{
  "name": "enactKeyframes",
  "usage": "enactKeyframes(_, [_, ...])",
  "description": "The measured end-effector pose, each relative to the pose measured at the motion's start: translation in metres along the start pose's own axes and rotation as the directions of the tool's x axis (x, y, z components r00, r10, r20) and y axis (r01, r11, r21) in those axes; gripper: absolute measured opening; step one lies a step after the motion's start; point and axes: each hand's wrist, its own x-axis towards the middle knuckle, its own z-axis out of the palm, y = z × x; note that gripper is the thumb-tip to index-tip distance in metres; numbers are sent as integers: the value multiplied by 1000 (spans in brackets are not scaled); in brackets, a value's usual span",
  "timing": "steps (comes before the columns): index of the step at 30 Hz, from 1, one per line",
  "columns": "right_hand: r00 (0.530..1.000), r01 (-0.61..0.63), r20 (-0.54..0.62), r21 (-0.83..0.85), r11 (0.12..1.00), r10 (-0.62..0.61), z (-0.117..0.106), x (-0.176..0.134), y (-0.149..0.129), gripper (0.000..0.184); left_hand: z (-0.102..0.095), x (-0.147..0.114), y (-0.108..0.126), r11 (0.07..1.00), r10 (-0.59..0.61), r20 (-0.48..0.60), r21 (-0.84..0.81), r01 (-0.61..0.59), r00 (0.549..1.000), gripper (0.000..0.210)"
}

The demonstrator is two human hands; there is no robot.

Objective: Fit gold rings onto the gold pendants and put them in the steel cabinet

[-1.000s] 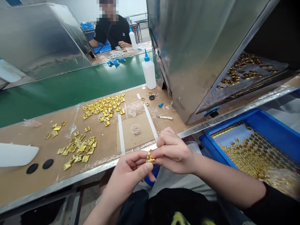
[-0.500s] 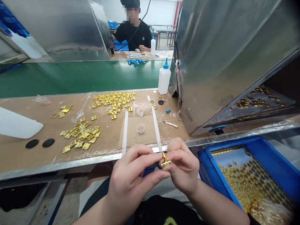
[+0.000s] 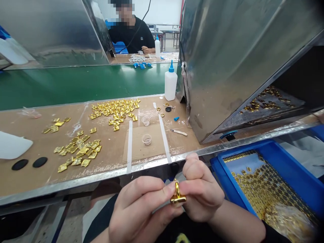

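Between my two hands is a gold ring [image 3: 178, 194], a shiny curved band with a flat, wider plate at its lower end. My left hand [image 3: 143, 202] pinches it from the left with thumb and forefinger. From the right, the thumb and forefinger of my right hand [image 3: 202, 189] close on the same ring, the other fingers curled in. Both hands are just off the bench's front edge, below a small clear cup [image 3: 146, 139] on a cardboard piece [image 3: 135, 150] between two white tape strips. Fingertips hide part of the band.
Gold square pieces lie in heaps [image 3: 81, 148] on the brown bench. A white bottle [image 3: 170, 84], a craft knife [image 3: 179, 132] and a blue cap [image 3: 176, 118] are near the metal hood [image 3: 227, 67]. A blue tray [image 3: 220, 168] of gold pieces sits right. A co-worker [image 3: 136, 33] sits opposite.
My hands have come lower and closer, with the ring still between them. The ring is turned so its band stands more upright above the plate. The view has shifted slightly right.
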Motion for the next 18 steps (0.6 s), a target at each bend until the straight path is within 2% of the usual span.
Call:
enactKeyframes(3, [999,32,29,-19,999,-31,-2,2,6,12,-2,4,-7,995,-52,38,-79,54,998,40])
enactKeyframes(5, [999,18,45,-20,1000,-17,-3,3,12,13,-2,7,-15,960,-195,78,-189,206,978,28])
enactKeyframes(7, [998,-29,55,-17,999,30,-5,4,17,12,0,11,-23,836,-412,140,-337,434,901,22])
enactKeyframes(9, [996,-61,66,-29,998,63,-6,5,22,9,2,13,-29,644,-558,277,-450,618,783,31])
enactKeyframes(11, [995,-30,96,-49,998,35,-8,6,26,8,5,16,-31,497,-588,418,-489,717,693,40])
enactKeyframes(12, [993,-2,119,-55,998,9,-9,5,29,9,5,17,-32,453,-584,464,-494,742,666,42])
enactKeyframes(18, [970,77,232,-33,996,-67,-13,5,38,26,3,21,-33,267,-590,563,-541,798,579,33])
